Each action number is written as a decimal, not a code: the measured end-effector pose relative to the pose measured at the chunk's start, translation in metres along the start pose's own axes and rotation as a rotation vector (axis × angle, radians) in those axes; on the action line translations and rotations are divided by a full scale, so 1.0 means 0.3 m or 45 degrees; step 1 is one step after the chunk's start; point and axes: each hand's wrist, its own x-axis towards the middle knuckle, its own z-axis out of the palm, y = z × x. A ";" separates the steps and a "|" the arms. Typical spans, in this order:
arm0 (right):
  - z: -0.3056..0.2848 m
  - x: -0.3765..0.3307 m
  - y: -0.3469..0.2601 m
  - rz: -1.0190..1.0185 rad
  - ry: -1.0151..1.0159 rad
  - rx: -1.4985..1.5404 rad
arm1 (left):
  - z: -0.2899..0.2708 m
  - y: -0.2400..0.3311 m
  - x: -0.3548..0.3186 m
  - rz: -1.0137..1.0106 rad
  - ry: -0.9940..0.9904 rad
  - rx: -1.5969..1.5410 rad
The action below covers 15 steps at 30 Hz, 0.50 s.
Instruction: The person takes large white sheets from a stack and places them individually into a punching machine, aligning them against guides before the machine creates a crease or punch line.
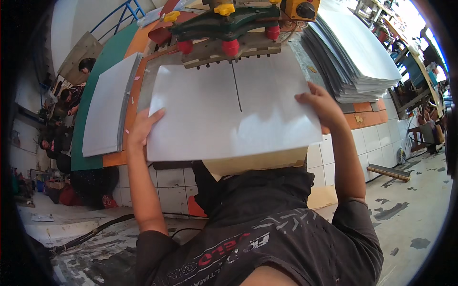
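Observation:
A stack of white sheets [229, 112] lies on the worktable in front of me, under a green cutting machine [229, 26] with red and yellow knobs. A thin blade line runs down the stack's middle from the machine. My left hand [142, 125] grips the stack's left edge. My right hand [320, 104] presses on its right edge, fingers over the top sheet. The stack hangs over the table's front edge above a yellowish foam block [257, 161].
A tall pile of white sheets [355, 52] sits at the right, a smaller pile [106, 112] at the left on an orange table [114, 158] with a white tiled front. Several people sit far left. A wooden plank [389, 172] lies on the floor.

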 end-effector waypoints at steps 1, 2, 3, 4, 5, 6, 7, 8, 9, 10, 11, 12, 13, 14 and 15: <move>-0.032 0.036 -0.005 -0.048 0.041 -0.107 | 0.025 0.014 0.040 0.017 0.004 0.054; -0.059 0.072 -0.016 -0.049 0.039 -0.110 | 0.047 0.033 0.070 0.035 0.014 0.108; -0.086 0.108 -0.026 -0.106 0.093 -0.296 | 0.073 0.053 0.098 0.036 0.016 0.105; -0.107 0.146 -0.032 -0.162 0.148 -0.480 | 0.105 0.077 0.125 0.049 0.036 0.128; -0.112 0.180 -0.044 -0.188 0.203 -0.589 | 0.116 0.096 0.151 0.064 0.058 0.149; -0.118 0.205 -0.055 -0.190 0.200 -0.590 | 0.117 0.099 0.187 0.064 0.061 0.148; -0.116 0.229 -0.065 -0.250 0.215 -0.661 | 0.118 0.079 0.230 0.060 0.055 0.114; -0.116 0.252 -0.078 -0.314 0.230 -0.730 | 0.118 0.066 0.264 0.058 0.049 0.080; -0.126 0.292 -0.065 -0.364 0.273 -0.745 | 0.111 0.053 0.293 0.057 0.055 0.080; -0.138 0.330 -0.044 -0.357 0.271 -0.746 | 0.107 0.032 0.325 0.101 0.039 0.047; -0.144 0.358 -0.028 -0.468 0.397 -0.872 | 0.109 0.027 0.340 0.145 0.023 0.014; -0.154 0.377 -0.010 -0.580 0.522 -0.997 | 0.112 0.020 0.354 0.138 0.022 0.013; -0.136 0.365 -0.021 -0.581 0.514 -0.997 | 0.115 0.020 0.355 0.193 0.041 -0.006; -0.119 0.349 -0.036 -0.569 0.493 -0.926 | 0.117 0.017 0.352 0.247 0.061 -0.025; -0.104 0.339 -0.045 -0.556 0.472 -0.855 | 0.116 0.015 0.347 0.243 0.069 -0.027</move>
